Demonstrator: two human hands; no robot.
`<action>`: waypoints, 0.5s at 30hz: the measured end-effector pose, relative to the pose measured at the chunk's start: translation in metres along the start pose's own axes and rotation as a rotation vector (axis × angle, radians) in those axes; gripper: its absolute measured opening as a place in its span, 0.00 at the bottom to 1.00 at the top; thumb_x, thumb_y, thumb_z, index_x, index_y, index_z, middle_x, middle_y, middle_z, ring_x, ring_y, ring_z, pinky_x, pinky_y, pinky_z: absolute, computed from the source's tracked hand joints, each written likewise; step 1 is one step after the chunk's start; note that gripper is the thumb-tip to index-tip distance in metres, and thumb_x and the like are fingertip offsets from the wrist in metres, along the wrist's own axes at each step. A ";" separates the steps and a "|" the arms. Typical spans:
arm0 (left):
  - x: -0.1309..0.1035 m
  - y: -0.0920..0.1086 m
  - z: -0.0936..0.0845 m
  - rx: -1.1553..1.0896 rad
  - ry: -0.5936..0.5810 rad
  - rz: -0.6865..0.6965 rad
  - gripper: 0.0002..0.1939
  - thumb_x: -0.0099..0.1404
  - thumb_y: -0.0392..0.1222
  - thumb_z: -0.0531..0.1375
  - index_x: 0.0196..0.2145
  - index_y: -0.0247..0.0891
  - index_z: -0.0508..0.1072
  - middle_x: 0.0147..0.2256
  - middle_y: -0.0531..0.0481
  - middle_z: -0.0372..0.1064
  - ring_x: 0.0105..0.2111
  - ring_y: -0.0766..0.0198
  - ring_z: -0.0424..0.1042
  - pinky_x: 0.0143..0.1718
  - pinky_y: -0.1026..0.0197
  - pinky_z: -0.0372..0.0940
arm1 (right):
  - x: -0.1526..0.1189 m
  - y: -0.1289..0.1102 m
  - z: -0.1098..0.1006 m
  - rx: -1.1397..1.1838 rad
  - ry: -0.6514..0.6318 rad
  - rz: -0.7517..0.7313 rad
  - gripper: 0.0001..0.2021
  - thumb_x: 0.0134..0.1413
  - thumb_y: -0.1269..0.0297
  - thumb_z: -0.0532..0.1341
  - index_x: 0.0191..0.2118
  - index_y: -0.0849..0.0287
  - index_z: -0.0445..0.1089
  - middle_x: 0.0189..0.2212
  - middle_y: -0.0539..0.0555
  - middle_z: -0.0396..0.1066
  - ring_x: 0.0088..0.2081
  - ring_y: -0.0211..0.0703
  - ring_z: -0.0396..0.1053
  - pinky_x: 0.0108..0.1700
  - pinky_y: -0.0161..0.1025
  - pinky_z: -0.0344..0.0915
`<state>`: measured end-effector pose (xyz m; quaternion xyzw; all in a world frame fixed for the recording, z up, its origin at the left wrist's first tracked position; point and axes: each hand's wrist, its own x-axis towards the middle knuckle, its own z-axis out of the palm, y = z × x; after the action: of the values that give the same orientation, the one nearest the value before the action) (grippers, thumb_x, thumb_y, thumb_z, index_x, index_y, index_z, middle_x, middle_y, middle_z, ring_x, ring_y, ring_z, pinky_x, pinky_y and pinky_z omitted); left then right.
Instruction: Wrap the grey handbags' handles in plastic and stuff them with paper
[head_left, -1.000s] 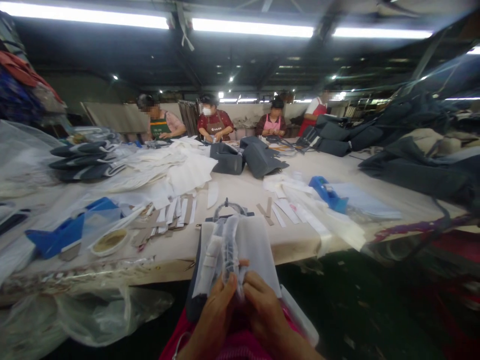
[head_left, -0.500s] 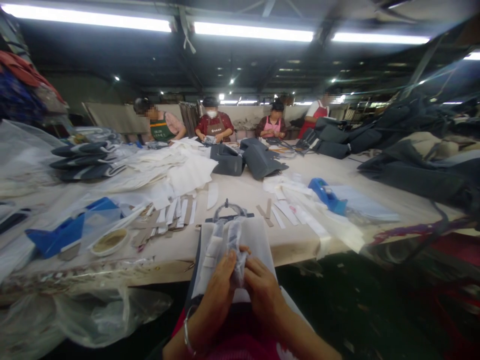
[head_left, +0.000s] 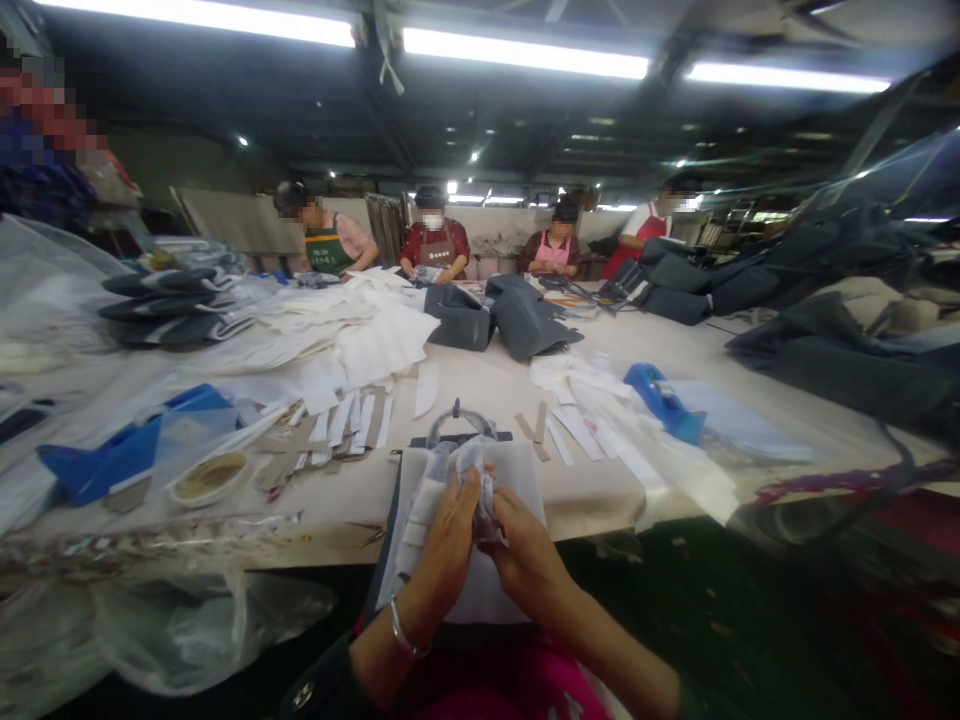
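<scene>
A dark bag [head_left: 388,560] covered with a white sheet [head_left: 519,470] rests at the table's front edge, with its dark looped handle [head_left: 459,412] pointing away from me. Over it, my left hand [head_left: 448,535] presses its fingers against a crumpled translucent wrapping [head_left: 480,500]. From the other side my right hand [head_left: 525,550] has its fingers closed on the same wrapping. Both hands are close together, and some fingertips are hidden behind the material. White wrapped strips lie on the sheet left of my hands.
Blue tape dispensers [head_left: 150,440] [head_left: 664,402] stand left and right. A round dish [head_left: 208,478], paper strips [head_left: 341,430] and white sheets [head_left: 367,325] lie on the table [head_left: 480,375]. Dark bags [head_left: 525,320] are beyond; several people work across the table.
My left hand has straightened its fingers along the wrapping and moved slightly left. My right hand has shifted a little. The wrapping has changed shape, and the view has moved slightly.
</scene>
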<state>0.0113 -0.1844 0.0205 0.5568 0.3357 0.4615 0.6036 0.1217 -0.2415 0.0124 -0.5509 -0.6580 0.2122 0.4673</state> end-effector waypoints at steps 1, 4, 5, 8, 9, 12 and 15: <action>0.000 0.002 0.001 0.014 0.006 0.011 0.22 0.67 0.57 0.55 0.51 0.42 0.73 0.52 0.43 0.71 0.58 0.51 0.65 0.62 0.49 0.58 | 0.000 -0.001 0.003 0.001 0.014 0.064 0.13 0.50 0.76 0.57 0.43 0.58 0.66 0.42 0.58 0.67 0.45 0.50 0.66 0.52 0.49 0.64; 0.000 0.007 0.007 -0.003 0.035 0.024 0.20 0.65 0.57 0.57 0.49 0.43 0.73 0.51 0.45 0.72 0.58 0.52 0.64 0.62 0.51 0.57 | 0.001 -0.001 0.013 0.011 0.053 0.123 0.21 0.53 0.74 0.56 0.54 0.57 0.61 0.45 0.58 0.68 0.47 0.50 0.67 0.56 0.52 0.62; 0.002 0.006 0.009 -0.023 0.058 0.011 0.20 0.64 0.58 0.58 0.47 0.43 0.74 0.50 0.45 0.72 0.57 0.52 0.65 0.61 0.52 0.58 | 0.001 0.001 0.015 0.003 0.065 0.091 0.22 0.56 0.74 0.54 0.57 0.57 0.59 0.48 0.59 0.67 0.50 0.50 0.66 0.58 0.53 0.60; 0.013 0.001 0.011 -0.180 0.099 -0.149 0.24 0.63 0.62 0.57 0.41 0.38 0.75 0.44 0.42 0.75 0.51 0.51 0.71 0.55 0.52 0.64 | 0.004 0.010 0.016 -0.055 0.060 -0.060 0.22 0.59 0.75 0.52 0.59 0.56 0.58 0.55 0.60 0.63 0.58 0.52 0.61 0.61 0.52 0.57; 0.018 -0.001 0.011 -0.251 0.089 -0.224 0.25 0.62 0.63 0.57 0.39 0.36 0.75 0.41 0.42 0.76 0.47 0.51 0.73 0.51 0.52 0.66 | 0.005 0.014 0.015 -0.075 0.036 -0.111 0.21 0.59 0.75 0.52 0.57 0.56 0.60 0.54 0.60 0.64 0.58 0.52 0.61 0.60 0.50 0.58; 0.029 -0.006 0.007 -0.383 0.043 -0.333 0.24 0.59 0.61 0.61 0.34 0.33 0.75 0.33 0.44 0.75 0.36 0.57 0.75 0.41 0.58 0.69 | 0.008 0.020 0.008 -0.077 -0.048 -0.192 0.11 0.61 0.74 0.51 0.43 0.57 0.68 0.43 0.57 0.68 0.49 0.48 0.66 0.52 0.45 0.64; 0.031 -0.008 0.006 -0.300 0.084 -0.244 0.19 0.60 0.55 0.63 0.37 0.34 0.75 0.34 0.47 0.75 0.35 0.61 0.74 0.40 0.61 0.68 | 0.010 0.016 0.004 0.017 -0.039 -0.055 0.05 0.56 0.73 0.56 0.35 0.57 0.67 0.38 0.54 0.67 0.43 0.46 0.65 0.47 0.41 0.63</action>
<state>0.0295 -0.1572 0.0173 0.3961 0.3530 0.4527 0.7167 0.1271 -0.2260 0.0015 -0.5245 -0.6802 0.2156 0.4645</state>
